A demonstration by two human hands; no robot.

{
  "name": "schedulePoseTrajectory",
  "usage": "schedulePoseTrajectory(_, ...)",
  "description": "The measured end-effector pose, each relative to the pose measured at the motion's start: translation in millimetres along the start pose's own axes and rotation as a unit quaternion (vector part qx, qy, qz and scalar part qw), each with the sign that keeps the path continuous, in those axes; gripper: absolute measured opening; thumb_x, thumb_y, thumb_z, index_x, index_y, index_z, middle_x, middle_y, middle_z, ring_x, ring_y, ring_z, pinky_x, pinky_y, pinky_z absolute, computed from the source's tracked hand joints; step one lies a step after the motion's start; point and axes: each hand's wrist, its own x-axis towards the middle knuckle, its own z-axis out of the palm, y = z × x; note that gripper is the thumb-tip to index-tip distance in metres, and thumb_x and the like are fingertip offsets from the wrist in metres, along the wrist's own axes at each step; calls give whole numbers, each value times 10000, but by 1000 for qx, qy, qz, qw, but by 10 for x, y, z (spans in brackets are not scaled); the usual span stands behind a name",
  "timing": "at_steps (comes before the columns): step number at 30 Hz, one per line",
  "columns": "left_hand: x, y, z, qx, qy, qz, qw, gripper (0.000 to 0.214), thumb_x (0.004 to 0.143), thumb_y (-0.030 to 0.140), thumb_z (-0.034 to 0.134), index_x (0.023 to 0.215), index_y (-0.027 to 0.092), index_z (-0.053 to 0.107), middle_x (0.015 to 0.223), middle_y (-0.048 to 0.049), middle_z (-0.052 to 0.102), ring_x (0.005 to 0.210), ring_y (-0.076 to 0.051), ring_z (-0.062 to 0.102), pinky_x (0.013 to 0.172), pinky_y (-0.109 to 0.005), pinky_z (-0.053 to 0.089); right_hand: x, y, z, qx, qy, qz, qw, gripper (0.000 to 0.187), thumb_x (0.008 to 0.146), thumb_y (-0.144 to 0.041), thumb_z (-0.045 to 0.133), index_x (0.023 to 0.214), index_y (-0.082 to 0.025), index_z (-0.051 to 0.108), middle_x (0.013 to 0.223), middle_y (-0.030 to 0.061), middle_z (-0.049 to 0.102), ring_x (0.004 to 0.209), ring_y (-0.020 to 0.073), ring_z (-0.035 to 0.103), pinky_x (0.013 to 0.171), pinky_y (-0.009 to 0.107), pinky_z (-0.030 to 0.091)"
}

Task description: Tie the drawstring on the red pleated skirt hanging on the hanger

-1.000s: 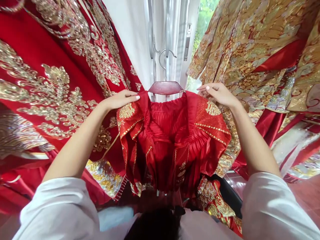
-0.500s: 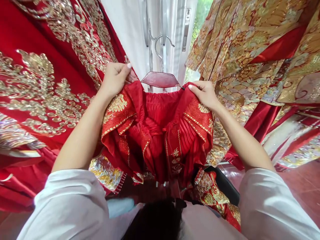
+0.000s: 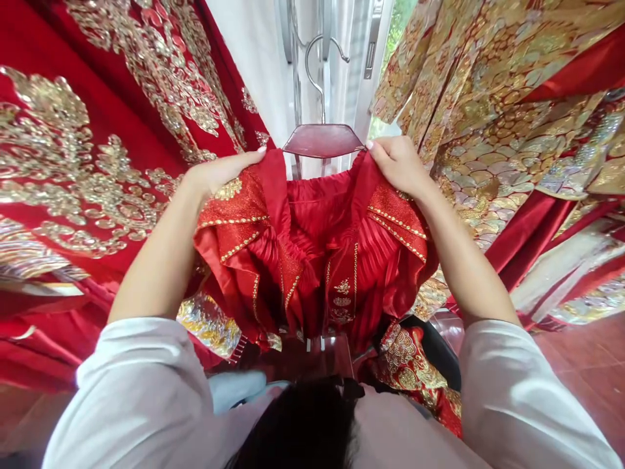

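A red pleated dress [image 3: 317, 234] with gold-beaded collar flaps hangs on a hanger [image 3: 322, 140] that has a dark red body and a silver hook. At the dress's left shoulder, my left hand [image 3: 224, 172] lies over the cloth with its thumb along the top; its other fingers are tucked behind and hidden. My right hand [image 3: 398, 163] grips the right shoulder, thumb in front near the hanger's end. The hook's tip is free in the air. Below the collar the pleats fall in folds.
On the left hangs a red gown [image 3: 161, 85] with gold sequin embroidery. A gold patterned garment [image 3: 469, 130] hangs on the right. Behind the hanger is a white door frame [image 3: 374, 49]. Red and gold cloth [image 3: 410, 361] rests on a black seat [image 3: 442, 355] at lower right.
Hanger and dress have shifted slightly up and to the right in view. My left fingers have flattened over the shoulder, and my right thumb has moved closer to the hanger's end.
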Motion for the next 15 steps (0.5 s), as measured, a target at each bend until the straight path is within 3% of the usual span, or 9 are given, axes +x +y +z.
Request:
schedulePoseTrajectory(2, -33, 9, 10, 10, -23, 44, 999, 498, 944, 470, 281, 948, 91, 604, 843, -86, 645, 818, -190, 590, 824, -384, 479, -170, -177, 0, -36, 70, 44, 996, 493, 975, -468, 201, 1055, -150, 569, 963, 117, 585, 1019, 267, 539, 881, 412, 416)
schedulePoseTrajectory(4, -113, 79, 47, 113, 61, 163, 978, 474, 900, 505, 391, 994, 91, 604, 953, -99, 641, 877, -198, 564, 907, -405, 445, -406, -401, 56, -69, 123, 106, 984, 467, 963, -467, 243, 1129, -134, 526, 1044, 159, 558, 1090, 302, 507, 885, 440, 412)
schedulePoseTrajectory(6, -183, 226, 126, 225, 185, 279, 915, 481, 849, 514, 503, 1109, 116, 574, 1107, -111, 595, 990, -227, 521, 984, -423, 390, -622, -596, 170, -86, 118, 169, 975, 467, 926, -492, 348, 1141, -108, 503, 1021, 188, 554, 1050, 325, 525, 831, 443, 435)
schedulePoseTrajectory(8, -181, 442, 259, 320, 247, 356, 843, 499, 837, 485, 547, 1215, 159, 526, 1220, -111, 535, 1111, -260, 458, 1036, -434, 330, -758, -685, 290, -89, 78, 220, 968, 415, 888, -435, 446, 1108, -88, 506, 957, 193, 569, 946, 317, 563, 762, 425, 453)
schedulePoseTrajectory(11, -4, 799, 524, 427, 193, 423, 776, 483, 865, 430, 528, 1270, 169, 499, 1276, -101, 502, 1214, -274, 386, 1113, -460, 195, -821, -590, 332, -40, 49, 240, 969, 219, 860, -239, 436, 996, -102, 540, 878, 158, 593, 831, 263, 585, 729, 395, 462)
schedulePoseTrajectory(13, 170, 974, 687, 463, 179, 424, 758, 406, 902, 422, 468, 1193, 157, 564, 1190, -91, 563, 1198, -260, 405, 1143, -467, 105, -821, -441, 209, 61, 64, 238, 967, 173, 852, -196, 406, 908, -125, 554, 820, 120, 601, 779, 222, 589, 712, 369, 476)
schedulePoseTrajectory(15, 305, 1070, 794, 481, 176, 412, 754, 379, 933, 434, 397, 1033, 169, 649, 973, -69, 637, 1082, -232, 483, 1152, -459, 74, -812, -293, -29, 189, 77, 251, 946, 195, 868, -254, 404, 827, -142, 559, 749, 90, 601, 721, 197, 592, 665, 349, 495)
